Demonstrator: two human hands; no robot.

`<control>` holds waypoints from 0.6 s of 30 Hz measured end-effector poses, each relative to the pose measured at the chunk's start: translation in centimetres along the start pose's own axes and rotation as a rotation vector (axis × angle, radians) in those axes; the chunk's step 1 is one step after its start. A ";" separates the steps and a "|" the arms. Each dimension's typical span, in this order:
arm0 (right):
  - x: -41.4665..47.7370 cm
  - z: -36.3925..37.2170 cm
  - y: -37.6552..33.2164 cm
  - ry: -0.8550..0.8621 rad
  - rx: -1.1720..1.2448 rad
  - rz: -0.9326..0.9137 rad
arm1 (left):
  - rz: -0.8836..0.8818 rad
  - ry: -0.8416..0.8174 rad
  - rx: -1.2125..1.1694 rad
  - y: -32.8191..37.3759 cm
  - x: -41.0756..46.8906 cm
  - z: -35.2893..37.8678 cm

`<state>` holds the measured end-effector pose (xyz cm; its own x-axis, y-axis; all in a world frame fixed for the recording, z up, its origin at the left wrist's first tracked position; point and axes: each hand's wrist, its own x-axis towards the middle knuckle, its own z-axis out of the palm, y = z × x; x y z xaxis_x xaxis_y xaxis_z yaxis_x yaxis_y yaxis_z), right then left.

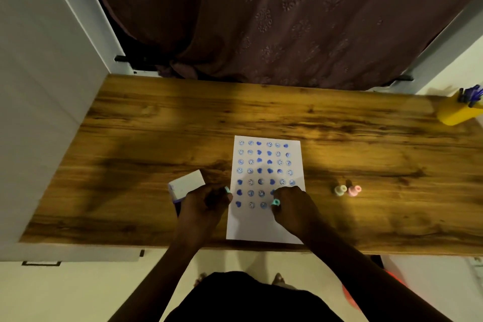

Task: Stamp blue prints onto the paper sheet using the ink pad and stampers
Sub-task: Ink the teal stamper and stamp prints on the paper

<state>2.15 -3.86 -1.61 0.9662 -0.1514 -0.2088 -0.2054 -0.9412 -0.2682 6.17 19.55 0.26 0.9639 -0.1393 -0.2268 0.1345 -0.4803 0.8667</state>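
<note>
A white paper sheet (265,227) lies on the wooden table (156,125), covered with rows of blue smiley and heart prints. My right hand (294,206) rests on the sheet's lower rows, holding a small teal stamper (275,202) pressed to the paper. My left hand (206,204) sits just left of the sheet, closed around another teal stamper (227,189). The ink pad (186,183), a white box with its lid raised, stands beside and partly under my left hand. A green stamper (340,190) and a pink stamper (354,190) stand on the table right of the sheet.
A yellow pen holder (457,114) with blue pens stands at the table's far right corner. A dark curtain (287,21) hangs behind the table. White panels flank the table on the left and right. The near table edge runs just below the sheet.
</note>
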 end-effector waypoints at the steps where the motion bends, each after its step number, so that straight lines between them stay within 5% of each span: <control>1: 0.0 -0.2 0.2 -0.011 0.018 0.003 | 0.008 -0.016 -0.007 0.3 0.0 0.0; 7: -0.7 -4.0 1.9 0.059 0.285 0.025 | 0.028 -0.062 -0.057 1.0 -0.2 1.0; 13: -2.9 -7.4 3.1 0.063 0.973 0.186 | 0.045 -0.165 -0.217 2.5 -0.8 4.0; 18: -4.3 -7.4 2.8 -0.026 1.037 0.045 | 0.165 -0.203 -0.225 4.2 -1.1 6.3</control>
<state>-1.41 -8.07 5.44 0.9531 -0.1618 -0.2559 -0.2867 -0.2109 -0.9345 4.20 12.26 1.32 0.9148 -0.3791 -0.1398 0.0500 -0.2372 0.9702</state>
